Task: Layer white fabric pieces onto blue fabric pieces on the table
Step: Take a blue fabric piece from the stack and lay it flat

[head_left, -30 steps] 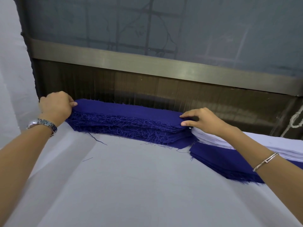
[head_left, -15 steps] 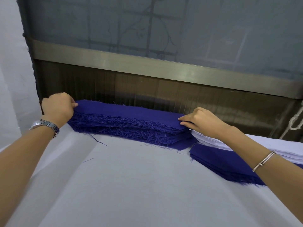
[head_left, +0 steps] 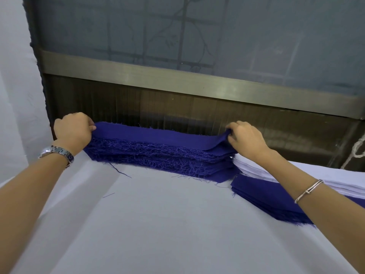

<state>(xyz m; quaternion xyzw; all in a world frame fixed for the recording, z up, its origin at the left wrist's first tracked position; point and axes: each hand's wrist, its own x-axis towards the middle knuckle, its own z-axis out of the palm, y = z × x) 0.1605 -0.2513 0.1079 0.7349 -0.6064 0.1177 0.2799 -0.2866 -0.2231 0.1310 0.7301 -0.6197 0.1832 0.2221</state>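
Head view. A tall stack of blue fabric pieces (head_left: 158, 155) is set at the far edge of the white-covered table (head_left: 158, 224), against a dark wooden panel (head_left: 197, 111). The top blue piece (head_left: 158, 135) is gripped at its left end by the left hand (head_left: 73, 133). Its raised right corner is pinched by the curled fingers of the right hand (head_left: 246, 141). Just right of the stack, a pile of white fabric pieces (head_left: 335, 178) is laid on a lower blue pile (head_left: 262, 194); both are partly hidden by the right forearm. A wristwatch (head_left: 57, 153) and a bracelet (head_left: 308, 191) are worn. A metal rail (head_left: 158, 76) is set above the panel.
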